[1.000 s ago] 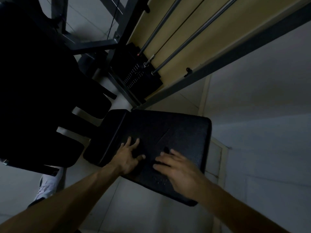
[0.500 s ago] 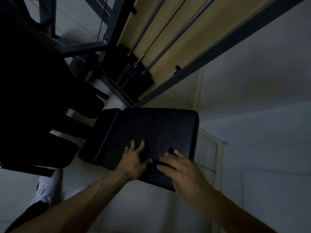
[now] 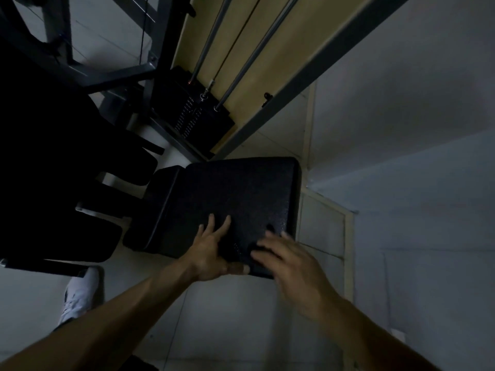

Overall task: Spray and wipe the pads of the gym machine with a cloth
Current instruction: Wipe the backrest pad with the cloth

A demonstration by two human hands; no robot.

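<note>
The black seat pad (image 3: 235,194) of the gym machine lies below me in dim light. My left hand (image 3: 211,250) rests flat on its near part, fingers straight and spread, thumb along the near edge. My right hand (image 3: 289,261) is over the pad's near right corner with its fingers stretched out, and it is blurred. A small dark shape (image 3: 269,228) shows just past its fingertips. Whether that is a cloth is too dark to tell. No spray bottle is in view.
The black weight stack (image 3: 195,116) with its guide rods (image 3: 251,54) stands beyond the pad inside a grey frame. More dark pads (image 3: 67,167) fill the left side. A wall (image 3: 415,129) rises close on the right. My white shoe (image 3: 80,293) is on the tiled floor.
Both hands have slid back along the pad toward its near edge. The left thumb now lies along that edge, and the right hand has shifted toward the near right corner.
</note>
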